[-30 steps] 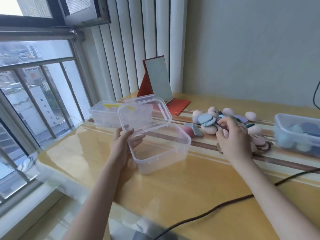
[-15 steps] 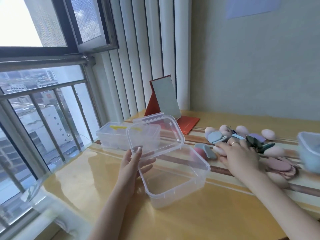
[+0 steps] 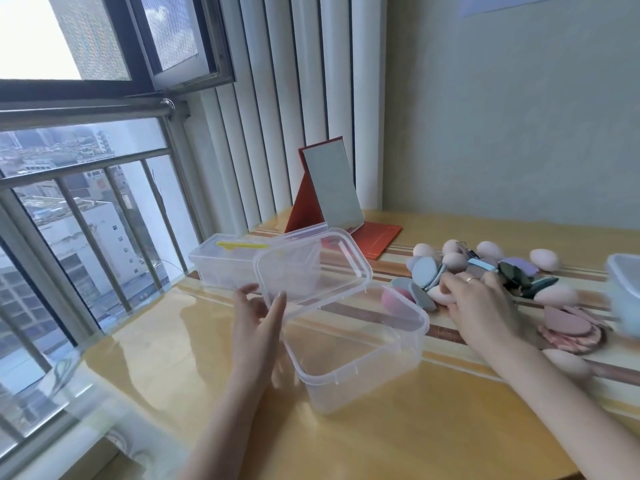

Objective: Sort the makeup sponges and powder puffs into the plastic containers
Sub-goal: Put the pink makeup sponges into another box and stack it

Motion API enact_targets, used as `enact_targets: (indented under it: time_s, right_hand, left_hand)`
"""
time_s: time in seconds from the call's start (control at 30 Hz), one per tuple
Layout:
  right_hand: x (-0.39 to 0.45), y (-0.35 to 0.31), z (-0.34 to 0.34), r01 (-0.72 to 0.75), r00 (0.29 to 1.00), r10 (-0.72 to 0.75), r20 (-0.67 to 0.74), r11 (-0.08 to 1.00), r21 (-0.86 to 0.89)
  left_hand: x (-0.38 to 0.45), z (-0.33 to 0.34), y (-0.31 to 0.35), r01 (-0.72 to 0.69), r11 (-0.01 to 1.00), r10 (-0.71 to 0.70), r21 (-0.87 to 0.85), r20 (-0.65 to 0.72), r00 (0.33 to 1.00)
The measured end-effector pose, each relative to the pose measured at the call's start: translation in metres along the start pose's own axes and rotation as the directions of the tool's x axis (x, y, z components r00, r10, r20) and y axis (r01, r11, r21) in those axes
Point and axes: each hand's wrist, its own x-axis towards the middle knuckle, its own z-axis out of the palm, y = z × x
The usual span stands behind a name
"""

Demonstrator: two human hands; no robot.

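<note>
Since the earlier frames the right hand [image 3: 483, 306] has slid lower across the pile and now lies flatter on it, while the left hand [image 3: 258, 323] stays at the lid. The left hand's straight fingers and thumb rest against the near edge of the clear plastic hinged lid [image 3: 311, 268], propping it open above the clear rectangular plastic container [image 3: 360, 351]; the fingers are relaxed, not curled round it. The right hand, wearing a ring, rests palm down with fingers spread on the heap of makeup sponges and powder puffs [image 3: 485, 271], just right of that container; whether it grasps a piece cannot be told. The heap mixes pink egg-shaped sponges, grey-blue oval puffs and flat pink round puffs. A pink sponge [image 3: 394, 296] lies against the container's far right wall. Behind the container stands a second clear box with a yellow strip [image 3: 228, 265]. Further behind, a red folding stand mirror [image 3: 332, 195] stands upright. All sit on a glossy yellow wooden table [image 3: 381, 438].
</note>
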Motion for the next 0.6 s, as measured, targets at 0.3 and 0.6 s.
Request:
enact_targets:
  time_s: [0.3,0.6]
  right_hand:
    - [0.008,0.008,-0.022,0.027,0.998,0.011,-0.069,0.853,0.521]
    - [0.012,-0.001,-0.068,0.039,0.999,-0.013,-0.037,0.343,0.939]
  left_hand:
    - [0.006,0.008,0.048,-0.541,0.744,0.48,0.392,0.25,0.841]
    - [0.022,0.094,0.086,0.066,0.991,-0.133,0.117,0.793,0.595]
